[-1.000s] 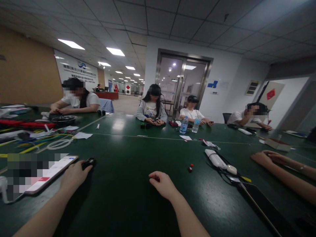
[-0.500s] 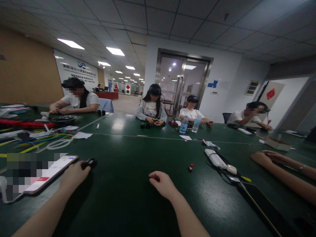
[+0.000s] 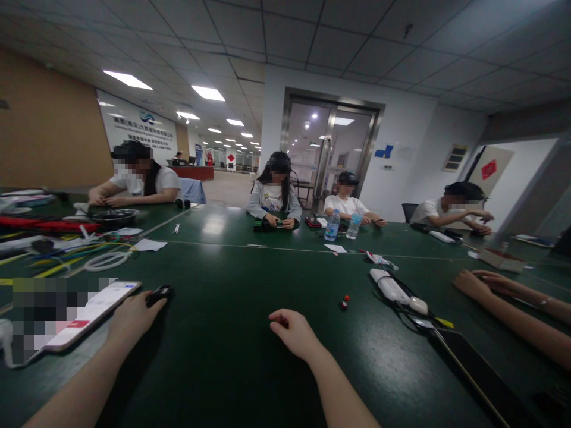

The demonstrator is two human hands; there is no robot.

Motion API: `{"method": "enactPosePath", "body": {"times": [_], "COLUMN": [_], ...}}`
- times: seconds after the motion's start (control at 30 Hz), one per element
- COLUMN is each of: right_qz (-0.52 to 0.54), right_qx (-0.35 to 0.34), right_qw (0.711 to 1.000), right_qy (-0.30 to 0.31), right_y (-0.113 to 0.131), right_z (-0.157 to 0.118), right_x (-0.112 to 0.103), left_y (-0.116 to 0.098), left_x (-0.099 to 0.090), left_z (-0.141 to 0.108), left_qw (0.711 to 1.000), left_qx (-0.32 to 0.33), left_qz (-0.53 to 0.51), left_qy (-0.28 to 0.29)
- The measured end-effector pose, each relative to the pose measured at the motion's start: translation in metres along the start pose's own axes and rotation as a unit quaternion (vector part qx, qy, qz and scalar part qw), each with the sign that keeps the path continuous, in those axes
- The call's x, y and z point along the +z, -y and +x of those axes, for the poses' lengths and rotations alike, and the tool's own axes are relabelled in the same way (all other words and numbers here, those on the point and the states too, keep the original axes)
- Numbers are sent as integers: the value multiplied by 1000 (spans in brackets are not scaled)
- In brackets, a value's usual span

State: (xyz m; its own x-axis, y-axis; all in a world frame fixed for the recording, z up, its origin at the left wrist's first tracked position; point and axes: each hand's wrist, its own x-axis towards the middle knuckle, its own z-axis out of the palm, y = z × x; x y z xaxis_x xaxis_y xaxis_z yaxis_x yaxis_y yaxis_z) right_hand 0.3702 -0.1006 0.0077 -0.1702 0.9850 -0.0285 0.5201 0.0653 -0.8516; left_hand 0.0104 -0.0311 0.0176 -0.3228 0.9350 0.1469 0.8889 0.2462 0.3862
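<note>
My left hand (image 3: 134, 315) has its fingers round a small black object (image 3: 159, 293) above the green table (image 3: 214, 333), just right of a tablet (image 3: 96, 315) with a lit screen. The details of the black object are too small to tell. My right hand (image 3: 294, 334) rests on the table near the middle, fingers curved with a gap between thumb and forefinger, holding nothing. A small red and black item (image 3: 345, 302) lies to the right of it.
A white power strip (image 3: 389, 287) with cables and a dark flat device (image 3: 482, 368) lie at the right, beside another person's hands (image 3: 477, 285). Tangled cables (image 3: 107, 260) are at the left. Two bottles (image 3: 332, 227) stand farther back, before seated people.
The black object in my left hand has tilted and shifted slightly left. My right hand has not moved. Across the table, a person at the right has lowered a hand from the face.
</note>
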Motion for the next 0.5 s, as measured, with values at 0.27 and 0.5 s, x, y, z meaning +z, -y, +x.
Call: {"method": "enactPosePath", "body": {"times": [0.27,0.5], "right_qz": [-6,-48], "right_qx": [2,-64], "right_qw": [1000,997], "right_qy": [7,20], "right_y": [2,22], "right_z": [2,-8], "right_x": [2,4], "left_y": [-14,-93], "left_x": [-3,23], "left_z": [-7,-80], "left_qw": [998,913], "left_qx": [-4,322], "left_qz": [26,-114], "left_qy": [58,222]}}
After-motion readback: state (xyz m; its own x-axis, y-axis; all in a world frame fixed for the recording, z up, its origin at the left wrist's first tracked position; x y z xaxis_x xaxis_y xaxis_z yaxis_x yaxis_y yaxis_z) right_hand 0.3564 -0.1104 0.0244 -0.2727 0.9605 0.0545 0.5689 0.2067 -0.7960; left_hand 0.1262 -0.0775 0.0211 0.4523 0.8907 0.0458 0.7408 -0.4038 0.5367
